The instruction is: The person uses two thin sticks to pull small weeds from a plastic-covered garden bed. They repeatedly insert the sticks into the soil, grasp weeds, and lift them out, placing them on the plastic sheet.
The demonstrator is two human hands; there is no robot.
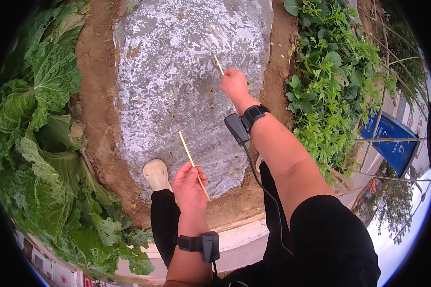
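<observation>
A thin pale wooden stick (185, 147) lies across the fingers of my left hand (190, 184), pinched under the thumb and slanting up and away from me. My right hand (234, 83) reaches farther out and grips a second thin stick (218, 64), whose far end points at the plastic mulch film (154, 89). Whether that tip touches the film I cannot tell. The clear, wet-looking film covers the soil bed in front of me. Several small dark holes (212, 107) with bits of green dot its nearer half.
Large leafy cabbages (54, 82) crowd the left side beyond a bare soil strip (95, 89). Leafy greens (330, 89) grow on the right, beside a pole fence (384, 139) and a blue sign (391, 143) bearing writing. My left shoe (156, 174) rests at the film's edge. Behind runs a concrete curb (237, 227).
</observation>
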